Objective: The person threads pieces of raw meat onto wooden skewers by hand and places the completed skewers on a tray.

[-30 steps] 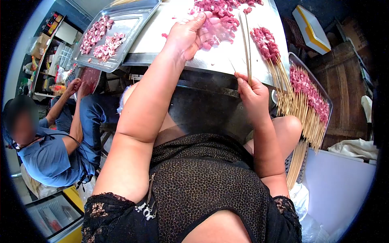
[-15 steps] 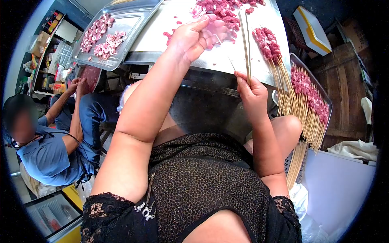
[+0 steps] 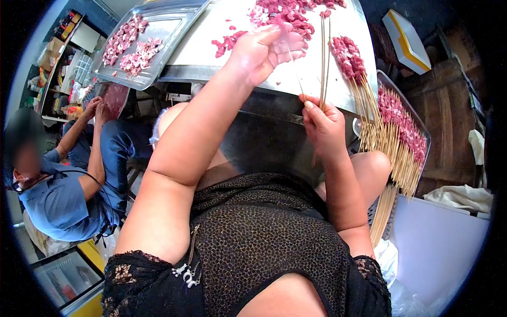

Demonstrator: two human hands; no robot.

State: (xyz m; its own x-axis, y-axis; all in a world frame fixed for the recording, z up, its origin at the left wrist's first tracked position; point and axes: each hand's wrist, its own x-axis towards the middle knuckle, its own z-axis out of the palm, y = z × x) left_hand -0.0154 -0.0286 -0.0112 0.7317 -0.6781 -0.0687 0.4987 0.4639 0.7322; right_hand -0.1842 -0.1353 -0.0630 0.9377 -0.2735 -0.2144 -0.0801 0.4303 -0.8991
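Note:
My right hand [image 3: 325, 124] is closed around thin wooden skewers [image 3: 323, 68]. A few of them point up over the table's front edge. One single skewer [image 3: 298, 74] leans apart from those, its upper end reaching my left hand [image 3: 269, 50]. That hand is palm up beside the meat, its fingers apart and slightly curled; whether a small bit of meat lies among them I cannot make out. Behind it a heap of cut red meat pieces [image 3: 309, 29] lies on the white tabletop [image 3: 203, 42]. To the right rests a bundle of threaded meat skewers [image 3: 348, 58].
A clear tray [image 3: 158, 53] with meat pieces stands at the left. A metal tray [image 3: 429, 137] at the right holds many meat skewers, with bare sticks [image 3: 383, 216] below. Another person [image 3: 66, 195] sits at the left, hands together. A white-and-yellow box [image 3: 406, 42] stands back right.
The single skewer's tip has come up to my left hand's fingers. My left hand has shifted slightly right and down, my right hand slightly left.

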